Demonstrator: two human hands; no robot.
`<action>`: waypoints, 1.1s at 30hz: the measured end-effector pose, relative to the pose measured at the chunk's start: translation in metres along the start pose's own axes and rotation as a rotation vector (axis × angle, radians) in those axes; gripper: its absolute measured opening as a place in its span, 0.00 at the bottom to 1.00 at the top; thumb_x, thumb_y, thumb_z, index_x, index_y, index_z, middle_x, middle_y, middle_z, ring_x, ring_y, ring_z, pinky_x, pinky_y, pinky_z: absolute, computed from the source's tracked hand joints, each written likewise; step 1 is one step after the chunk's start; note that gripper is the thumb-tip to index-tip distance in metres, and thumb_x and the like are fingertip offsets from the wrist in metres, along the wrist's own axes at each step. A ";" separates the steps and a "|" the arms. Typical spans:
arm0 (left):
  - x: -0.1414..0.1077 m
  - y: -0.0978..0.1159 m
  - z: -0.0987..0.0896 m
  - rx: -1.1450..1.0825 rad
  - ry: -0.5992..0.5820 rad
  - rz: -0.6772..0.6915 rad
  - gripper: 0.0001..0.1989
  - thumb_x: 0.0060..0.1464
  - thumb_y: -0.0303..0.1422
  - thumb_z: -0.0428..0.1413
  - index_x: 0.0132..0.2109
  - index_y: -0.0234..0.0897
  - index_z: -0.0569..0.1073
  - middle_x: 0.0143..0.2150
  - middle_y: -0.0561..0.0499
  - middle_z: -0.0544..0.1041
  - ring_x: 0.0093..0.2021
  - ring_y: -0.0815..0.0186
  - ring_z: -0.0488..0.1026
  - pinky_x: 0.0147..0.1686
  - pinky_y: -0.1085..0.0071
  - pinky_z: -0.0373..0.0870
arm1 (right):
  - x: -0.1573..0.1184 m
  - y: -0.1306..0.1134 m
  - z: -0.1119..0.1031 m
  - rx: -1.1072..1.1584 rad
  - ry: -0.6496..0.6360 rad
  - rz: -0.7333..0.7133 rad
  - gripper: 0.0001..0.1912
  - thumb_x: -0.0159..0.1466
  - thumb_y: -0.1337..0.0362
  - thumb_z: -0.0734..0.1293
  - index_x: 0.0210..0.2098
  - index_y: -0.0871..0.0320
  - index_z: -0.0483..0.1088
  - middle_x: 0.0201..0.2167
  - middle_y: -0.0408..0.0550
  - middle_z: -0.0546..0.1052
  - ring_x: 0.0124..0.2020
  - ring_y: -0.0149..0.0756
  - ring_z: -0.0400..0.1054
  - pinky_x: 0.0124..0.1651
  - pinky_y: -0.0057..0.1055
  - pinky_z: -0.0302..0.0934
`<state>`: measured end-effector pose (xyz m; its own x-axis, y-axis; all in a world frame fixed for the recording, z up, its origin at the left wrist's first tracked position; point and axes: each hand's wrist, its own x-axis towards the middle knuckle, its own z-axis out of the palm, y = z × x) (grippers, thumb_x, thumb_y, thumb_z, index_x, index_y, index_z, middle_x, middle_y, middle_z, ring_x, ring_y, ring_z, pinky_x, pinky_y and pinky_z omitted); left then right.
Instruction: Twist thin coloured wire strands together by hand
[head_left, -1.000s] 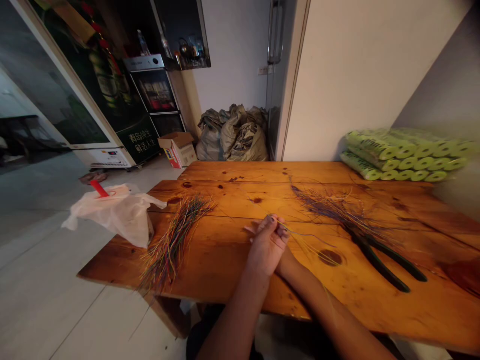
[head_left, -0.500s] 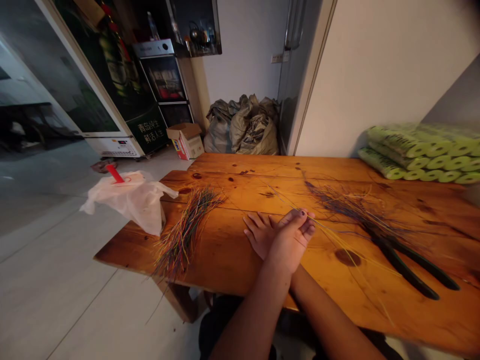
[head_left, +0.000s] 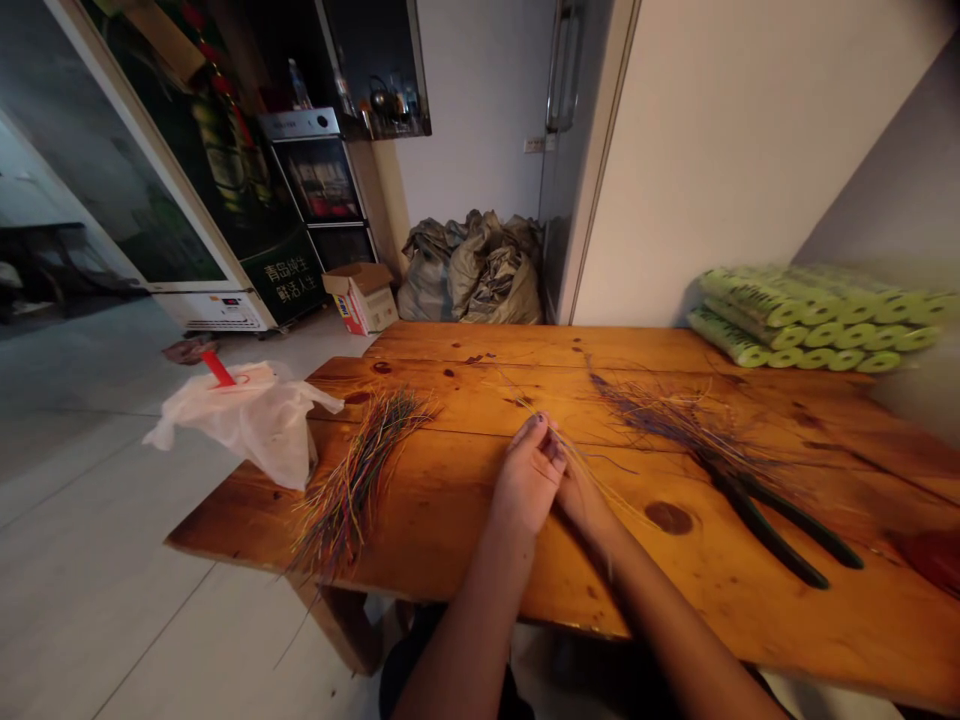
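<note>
While the left hand (head_left: 527, 478) and right hand (head_left: 581, 505) press close together near the middle of the frame, a few thin coloured wires (head_left: 600, 482) run out from between them, with the left fingertips (head_left: 537, 426) curled around the strands. (The right fingers sit partly behind the left hand, so I can't tell whether they clamp too.) The strands reach toward the upper left and fan out toward the lower right, low over the wooden table (head_left: 450, 345), whose near edge passes just below the wrists.

Well left of the hands, a loose pile of multicoloured wires (head_left: 352, 480) lies with its tips poking past the table's near edge. To the right, a darker tuft of wires (head_left: 660, 415) lies over the jaws of a pair of dark-handled pliers (head_left: 772, 525), just beside a round knot in the wood (head_left: 667, 518). A white plastic bag (head_left: 247, 420) with a red stick (head_left: 218, 368) in it sits at the table's left edge, spilling toward the floor. Green foam rolls (head_left: 817, 325) are stacked at the far right corner against the wall, and bulging woven sacks (head_left: 469, 275) stand beyond the far edge at upper centre.
</note>
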<state>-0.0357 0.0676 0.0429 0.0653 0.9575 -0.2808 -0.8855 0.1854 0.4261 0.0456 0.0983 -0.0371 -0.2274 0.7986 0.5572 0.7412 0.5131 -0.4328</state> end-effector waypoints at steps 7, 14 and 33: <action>0.018 -0.007 -0.015 -0.012 0.052 -0.043 0.05 0.51 0.21 0.54 0.31 0.29 0.73 0.27 0.50 0.75 0.23 0.78 0.71 0.24 0.84 0.67 | -0.017 0.018 -0.062 0.471 0.133 0.136 0.19 0.63 0.59 0.59 0.53 0.51 0.65 0.52 0.51 0.68 0.53 0.41 0.62 0.57 0.44 0.54; 0.029 -0.022 -0.024 0.088 0.098 -0.085 0.03 0.49 0.20 0.56 0.32 0.29 0.74 0.28 0.49 0.75 0.24 0.77 0.72 0.24 0.84 0.69 | -0.036 0.022 -0.093 0.464 -0.051 0.087 0.18 0.63 0.56 0.60 0.50 0.51 0.68 0.50 0.52 0.70 0.54 0.42 0.62 0.57 0.44 0.54; 0.028 -0.030 -0.026 0.137 0.085 -0.038 0.05 0.51 0.20 0.55 0.33 0.30 0.75 0.31 0.49 0.76 0.26 0.77 0.73 0.26 0.84 0.70 | -0.069 0.036 -0.126 0.318 -0.151 0.116 0.18 0.64 0.60 0.58 0.53 0.53 0.63 0.52 0.52 0.67 0.52 0.40 0.63 0.55 0.41 0.58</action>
<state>-0.0189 0.0833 0.0002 0.0535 0.9281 -0.3685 -0.8118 0.2554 0.5252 0.1675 0.0221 -0.0022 -0.2612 0.8825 0.3911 0.5392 0.4695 -0.6992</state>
